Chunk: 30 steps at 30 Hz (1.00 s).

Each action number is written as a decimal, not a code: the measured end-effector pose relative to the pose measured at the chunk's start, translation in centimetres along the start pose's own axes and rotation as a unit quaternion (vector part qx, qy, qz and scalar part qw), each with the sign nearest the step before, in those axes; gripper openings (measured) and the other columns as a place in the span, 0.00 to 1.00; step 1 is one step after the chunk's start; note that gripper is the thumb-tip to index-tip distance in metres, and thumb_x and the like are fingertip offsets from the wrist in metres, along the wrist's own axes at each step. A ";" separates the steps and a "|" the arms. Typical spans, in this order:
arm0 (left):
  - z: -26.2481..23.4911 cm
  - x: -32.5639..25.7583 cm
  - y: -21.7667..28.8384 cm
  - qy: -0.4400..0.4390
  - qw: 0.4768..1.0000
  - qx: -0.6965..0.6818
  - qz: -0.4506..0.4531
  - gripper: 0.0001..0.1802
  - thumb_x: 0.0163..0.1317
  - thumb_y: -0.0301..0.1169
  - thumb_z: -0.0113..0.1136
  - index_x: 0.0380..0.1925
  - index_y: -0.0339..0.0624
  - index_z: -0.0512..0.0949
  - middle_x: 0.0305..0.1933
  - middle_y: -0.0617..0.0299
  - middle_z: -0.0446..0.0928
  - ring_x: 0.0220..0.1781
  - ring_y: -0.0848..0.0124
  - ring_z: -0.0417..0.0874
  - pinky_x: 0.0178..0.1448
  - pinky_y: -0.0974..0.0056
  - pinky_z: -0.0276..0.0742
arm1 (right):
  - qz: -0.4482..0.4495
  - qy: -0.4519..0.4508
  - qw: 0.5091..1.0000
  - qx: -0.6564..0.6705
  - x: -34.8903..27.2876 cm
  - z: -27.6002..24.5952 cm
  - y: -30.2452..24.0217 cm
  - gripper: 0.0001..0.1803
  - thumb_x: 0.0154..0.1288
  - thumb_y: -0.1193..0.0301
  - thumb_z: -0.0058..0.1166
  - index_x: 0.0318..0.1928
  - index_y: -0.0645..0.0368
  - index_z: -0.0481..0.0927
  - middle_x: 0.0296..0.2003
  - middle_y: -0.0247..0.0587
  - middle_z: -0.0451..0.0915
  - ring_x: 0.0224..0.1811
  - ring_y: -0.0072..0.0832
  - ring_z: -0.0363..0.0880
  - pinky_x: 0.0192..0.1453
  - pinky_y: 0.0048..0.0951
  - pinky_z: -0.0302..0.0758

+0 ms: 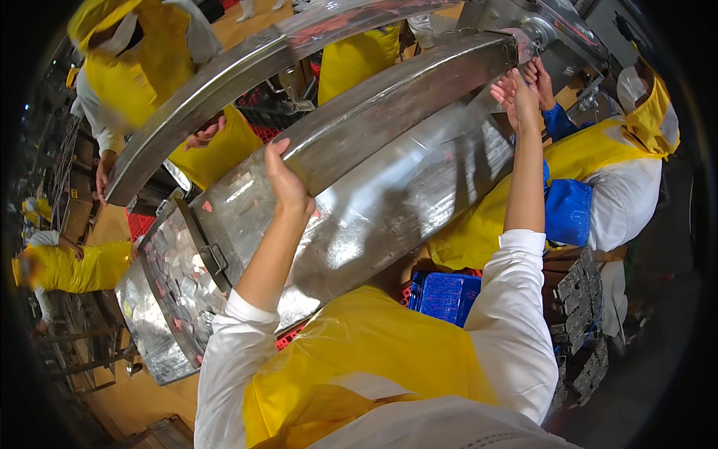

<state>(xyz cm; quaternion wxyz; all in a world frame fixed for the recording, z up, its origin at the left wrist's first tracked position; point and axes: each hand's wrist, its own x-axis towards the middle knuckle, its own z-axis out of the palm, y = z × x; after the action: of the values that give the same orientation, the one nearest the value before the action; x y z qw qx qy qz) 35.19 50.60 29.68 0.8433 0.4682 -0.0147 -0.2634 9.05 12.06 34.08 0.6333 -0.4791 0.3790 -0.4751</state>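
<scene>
A long steel chute [404, 101] slants across the view from centre left to the machine at the far right. My left hand [288, 179] grips its near left end, thumb on the upper edge and fingers hidden behind the metal. My right hand [514, 97] is raised near the chute's far right end, fingers spread and apparently holding nothing. Right beside it is a co-worker's hand [542, 81] with a blue sleeve cover. Under the chute lies a wet steel table [389, 202] with a few pink scraps.
A co-worker in a yellow apron [142, 67] holds a second steel chute [202, 97] at the left. Pale pink pieces fill a tray section [179, 273] behind a handled metal divider [206, 247]. A blue bin [445, 295] stands near my apron; another co-worker [598, 179] leans in at right.
</scene>
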 end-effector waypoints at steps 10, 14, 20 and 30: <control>-7.4 -3.4 6.0 0.106 0.994 0.004 -0.002 0.24 0.57 0.49 0.53 0.47 0.45 0.73 0.48 0.56 0.76 0.50 0.58 0.78 0.57 0.55 0.74 | 0.044 0.001 0.999 -0.003 1.3 2.5 -0.6 0.31 0.70 0.53 0.54 0.54 0.73 0.72 0.45 0.56 0.77 0.40 0.45 0.83 0.47 0.39 0.85; -11.1 -5.1 9.3 0.104 0.994 0.012 -0.001 0.25 0.56 0.48 0.54 0.49 0.44 0.74 0.51 0.54 0.76 0.53 0.57 0.78 0.58 0.54 0.75 | 0.165 -0.136 0.975 0.068 1.7 2.6 1.2 0.31 0.71 0.48 0.49 0.55 0.65 0.75 0.50 0.52 0.78 0.48 0.43 0.82 0.51 0.44 0.83; -17.2 -7.5 13.7 0.107 0.994 0.032 0.017 0.26 0.56 0.47 0.54 0.50 0.43 0.76 0.50 0.53 0.78 0.51 0.56 0.80 0.56 0.54 0.77 | 0.179 -0.304 0.896 0.270 -2.8 7.5 5.4 0.33 0.72 0.45 0.45 0.62 0.61 0.72 0.59 0.46 0.75 0.60 0.39 0.76 0.65 0.46 0.72; -29.7 -10.9 20.5 0.105 0.992 0.039 0.051 0.34 0.61 0.49 0.48 0.63 0.41 0.70 0.60 0.54 0.75 0.58 0.56 0.77 0.62 0.52 0.73 | 0.190 -0.312 0.876 0.314 -14.9 15.9 7.3 0.30 0.75 0.48 0.41 0.60 0.63 0.73 0.57 0.44 0.78 0.59 0.35 0.76 0.67 0.41 0.68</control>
<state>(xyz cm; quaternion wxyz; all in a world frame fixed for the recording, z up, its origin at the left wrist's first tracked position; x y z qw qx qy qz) 42.70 87.46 31.79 0.8334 0.5248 0.0398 -0.1683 21.77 31.07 31.40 0.9141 -0.2969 0.0758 -0.2655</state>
